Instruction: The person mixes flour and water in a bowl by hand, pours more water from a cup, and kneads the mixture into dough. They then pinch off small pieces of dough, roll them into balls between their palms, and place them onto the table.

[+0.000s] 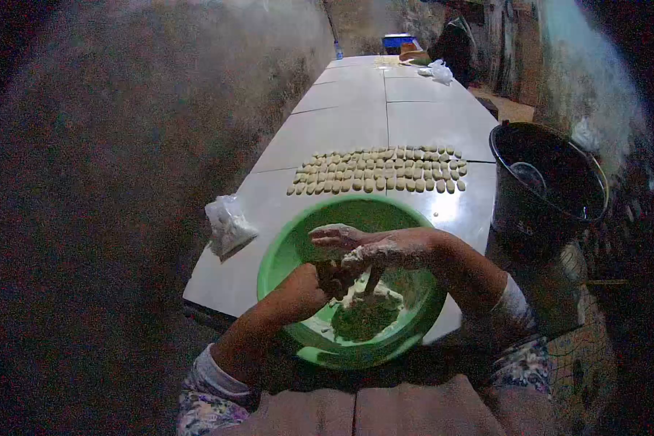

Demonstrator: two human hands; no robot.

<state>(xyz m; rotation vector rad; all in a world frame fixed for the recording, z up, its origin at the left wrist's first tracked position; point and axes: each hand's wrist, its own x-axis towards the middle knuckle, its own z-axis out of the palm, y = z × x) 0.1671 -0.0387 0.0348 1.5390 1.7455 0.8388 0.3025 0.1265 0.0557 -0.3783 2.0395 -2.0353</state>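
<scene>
A green basin stands at the near end of the table, with white flour and a darker doughy mass in its bottom. Over the basin, my right hand reaches leftward, its fingers stretched out and dusted with flour. White flour or dough also coats my right wrist. Just below it, my left hand is curled in shadow close to the right wrist; what it holds, if anything, is too dark to make out. Rows of small, pale oval dough pieces lie on the tabletop beyond the basin.
The white tiled table runs away from me. A clear bag of white powder lies left of the basin. A large black bucket stands on the right. At the far end are a blue container, a white plastic bag and a bottle.
</scene>
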